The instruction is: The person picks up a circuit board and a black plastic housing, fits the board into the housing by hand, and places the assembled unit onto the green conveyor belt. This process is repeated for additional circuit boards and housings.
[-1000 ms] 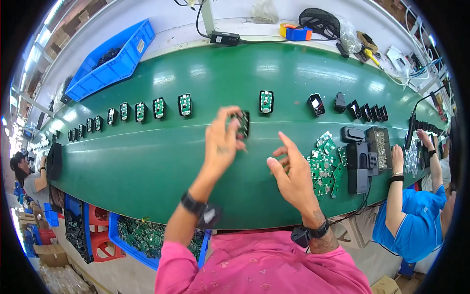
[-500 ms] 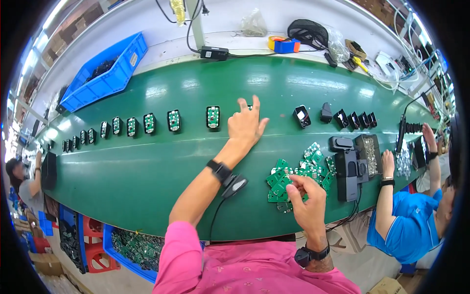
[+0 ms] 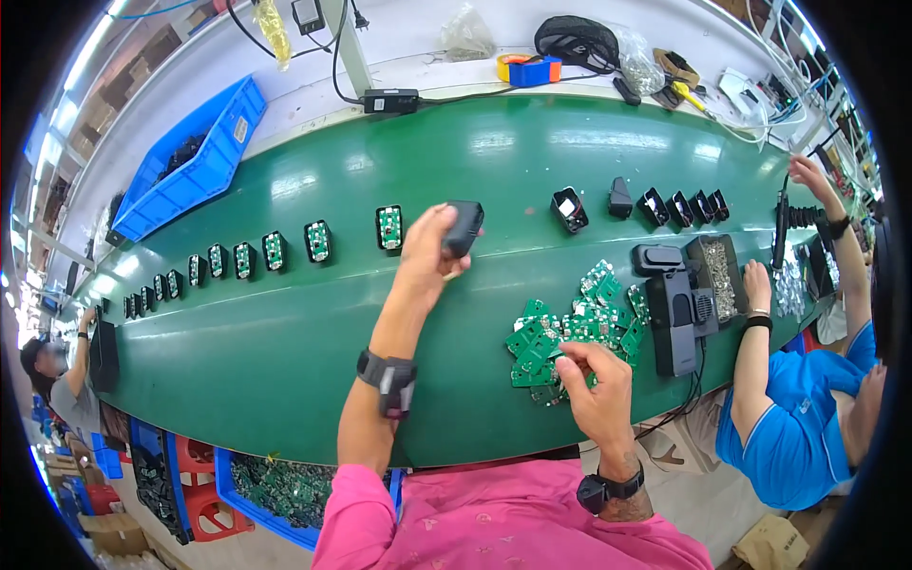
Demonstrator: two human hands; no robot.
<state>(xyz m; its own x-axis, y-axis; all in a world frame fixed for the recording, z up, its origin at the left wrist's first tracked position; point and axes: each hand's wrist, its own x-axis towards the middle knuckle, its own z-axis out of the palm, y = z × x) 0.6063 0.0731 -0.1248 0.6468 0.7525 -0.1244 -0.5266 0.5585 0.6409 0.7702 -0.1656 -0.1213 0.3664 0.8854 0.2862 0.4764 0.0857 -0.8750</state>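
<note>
A black plastic housing (image 3: 464, 228) is in my left hand (image 3: 429, 245), held tilted a little above the green bench with its closed outer side showing. What lies inside it is hidden. My right hand (image 3: 600, 385) hovers at the near edge of a pile of green circuit boards (image 3: 532, 347), thumb and forefinger curled toward each other. I cannot make out whether something small is between those fingertips. Left of my left hand stands a housing with a green board in it (image 3: 389, 228), first in a long row of similar ones (image 3: 317, 241).
Open black housings (image 3: 571, 210) stand to the right, one holding something white. Dark grey devices (image 3: 674, 323) and a box of small metal parts (image 3: 719, 280) sit beside the boards. A blue crate (image 3: 195, 161) is far left. A co-worker in blue (image 3: 793, 418) works at right.
My left hand has lifted the housing off the bench and tilted it, drawing it slightly left and nearer. My right hand has barely moved. The view has shifted slightly.
</note>
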